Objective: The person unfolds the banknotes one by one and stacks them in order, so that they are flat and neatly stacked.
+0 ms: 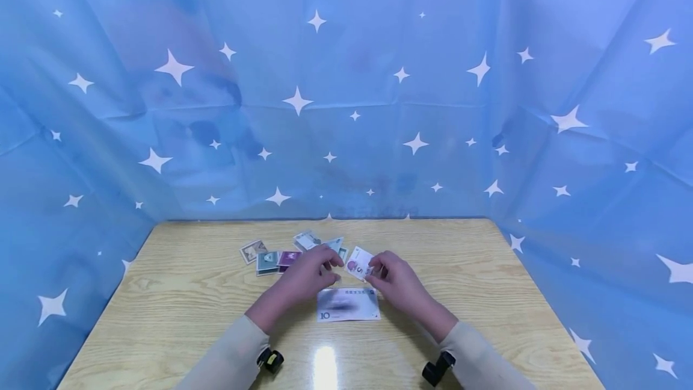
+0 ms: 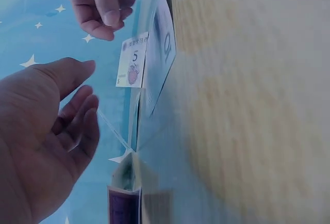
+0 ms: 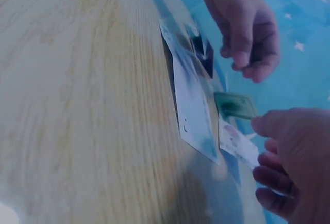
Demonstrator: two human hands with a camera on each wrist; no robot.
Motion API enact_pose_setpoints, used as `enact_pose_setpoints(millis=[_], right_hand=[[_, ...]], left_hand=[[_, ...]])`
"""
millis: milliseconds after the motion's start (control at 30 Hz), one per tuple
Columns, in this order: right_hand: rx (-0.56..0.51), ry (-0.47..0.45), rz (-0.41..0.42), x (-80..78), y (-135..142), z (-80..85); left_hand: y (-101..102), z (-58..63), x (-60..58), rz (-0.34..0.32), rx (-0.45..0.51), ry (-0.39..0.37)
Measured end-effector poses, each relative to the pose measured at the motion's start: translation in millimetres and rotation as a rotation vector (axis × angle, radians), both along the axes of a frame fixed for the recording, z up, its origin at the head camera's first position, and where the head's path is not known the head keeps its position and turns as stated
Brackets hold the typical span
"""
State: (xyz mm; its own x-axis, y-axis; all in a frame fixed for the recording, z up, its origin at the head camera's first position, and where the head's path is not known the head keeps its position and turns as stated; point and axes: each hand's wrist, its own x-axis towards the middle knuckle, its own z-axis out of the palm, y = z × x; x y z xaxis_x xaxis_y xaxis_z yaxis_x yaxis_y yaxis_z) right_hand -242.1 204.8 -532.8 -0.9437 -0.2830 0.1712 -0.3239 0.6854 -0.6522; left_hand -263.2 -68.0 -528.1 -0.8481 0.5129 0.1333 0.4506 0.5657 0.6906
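A pale play banknote marked 10 (image 1: pixel 348 304) lies flat on the table between the forearms. Just beyond it is a smaller note marked 5 (image 1: pixel 357 262), with a pinkish picture, tilted on the table. My right hand (image 1: pixel 394 278) hovers at that note's right edge, its thumb and fingers apart in the right wrist view. Over the notes to the left is my left hand (image 1: pixel 311 269), fingers loosely bent around nothing. Beyond it lie some bluish notes (image 1: pixel 307 240), partly hidden by the hand. The 5 note (image 2: pixel 133 61) also shows in the left wrist view, below the right hand's fingertips.
Further left on the wooden table (image 1: pixel 206 318) are a green note (image 1: pixel 267 262), a purple note (image 1: pixel 289 257) and a brownish note (image 1: pixel 252 251). A blue curtain with white stars (image 1: pixel 346 137) hangs behind the table and along both sides.
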Motion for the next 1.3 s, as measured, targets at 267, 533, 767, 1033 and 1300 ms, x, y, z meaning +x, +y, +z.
enact_pose_setpoints(millis=[267, 533, 767, 1033, 1300], right_hand=[[0.014, -0.008, -0.093, -9.0, 0.7, 0.8], [0.066, -0.077, -0.095, -17.7, -0.8, 0.2], [0.126, -0.084, -0.085, -24.9, -5.5, -4.1], [0.206, -0.084, -0.064, -26.5, -5.6, -9.7], [0.227, -0.07, -0.011, -29.0, -5.9, -12.5]], left_hand=[[14.8, 7.0, -24.3, -0.045, -0.059, 0.134], [28.8, 7.1, -47.9, -0.124, -0.172, 0.07], [38.9, 5.9, -63.9, -0.196, -0.323, 0.098], [41.8, 1.2, -64.6, -0.195, -0.39, 0.087], [41.3, -4.1, -64.3, -0.179, -0.399, 0.074]])
